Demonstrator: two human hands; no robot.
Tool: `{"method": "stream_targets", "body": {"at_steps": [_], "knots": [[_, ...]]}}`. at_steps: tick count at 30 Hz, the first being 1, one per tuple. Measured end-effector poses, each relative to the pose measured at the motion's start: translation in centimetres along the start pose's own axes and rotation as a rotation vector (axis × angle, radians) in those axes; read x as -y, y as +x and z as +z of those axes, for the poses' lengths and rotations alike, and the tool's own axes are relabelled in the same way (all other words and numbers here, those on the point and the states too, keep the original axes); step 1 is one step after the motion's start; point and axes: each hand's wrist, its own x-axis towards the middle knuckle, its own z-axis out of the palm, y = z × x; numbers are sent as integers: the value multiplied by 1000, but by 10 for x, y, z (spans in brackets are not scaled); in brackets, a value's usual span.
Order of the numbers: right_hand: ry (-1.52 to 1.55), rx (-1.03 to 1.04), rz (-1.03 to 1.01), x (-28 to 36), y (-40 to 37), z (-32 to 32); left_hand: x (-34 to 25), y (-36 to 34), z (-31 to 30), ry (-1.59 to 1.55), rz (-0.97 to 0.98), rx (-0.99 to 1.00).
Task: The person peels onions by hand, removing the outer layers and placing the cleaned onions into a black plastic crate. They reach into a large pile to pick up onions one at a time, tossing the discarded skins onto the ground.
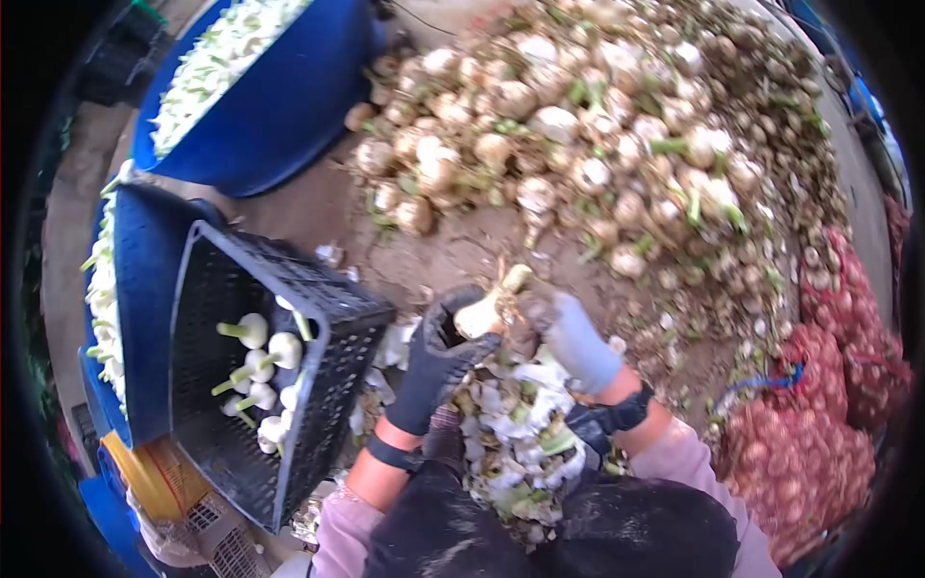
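Note:
In the middle of the head view, my left hand (438,352) wears a dark glove and is closed around a garlic bulb (475,319) with a short cut green stem. My right hand (576,339), in a pale glove with dirty fingertips, closes on the stem side of the same bulb, where loose brown skin shows. Its fingertips are partly blurred. Below both hands, between the dark-trousered knees, lies a heap of white and green peelings (525,414). A black crate (337,303) tilts beside my left hand, with several clean white garlic bulbs (252,330) inside.
A large pile of unpeeled garlic (578,125) spreads over the ground ahead. Blue tubs (279,125) of peeled garlic stand at the left. Red mesh sacks (800,462) of bulbs sit at the right, and a yellow container (149,482) stands at the lower left.

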Motion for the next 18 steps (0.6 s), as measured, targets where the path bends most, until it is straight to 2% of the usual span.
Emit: {"method": "stream_targets", "body": {"at_steps": [1,3,5,7,9,11,12,13,14,15,17,18], "knots": [[-108,0,204,19,-6,9,9,1,-1,107,86,32],[-491,-82,60,-4,-9,11,-6,-2,5,716,367,129],[-434,-77,18,-6,-11,9,7,-6,1,627,299,104],[-544,-44,77,-17,-10,4,9,-6,1,539,239,81],[-490,-36,117,-15,-15,2,1,-6,4,734,296,112],[-382,22,100,-4,-19,2,6,-3,-1,676,282,134],[-380,23,103,4,-22,3,7,-3,-2,525,175,146],[-235,35,238,12,-25,5,8,-2,-4,375,66,158],[-87,46,372,14,-28,7,8,1,-6,370,41,191],[-80,45,375,7,-29,5,7,-2,-6,373,35,192],[-472,61,-17,0,-27,3,-5,-7,3,158,-133,179],[-467,65,-16,0,-30,3,-4,-8,3,162,-136,174]]}}
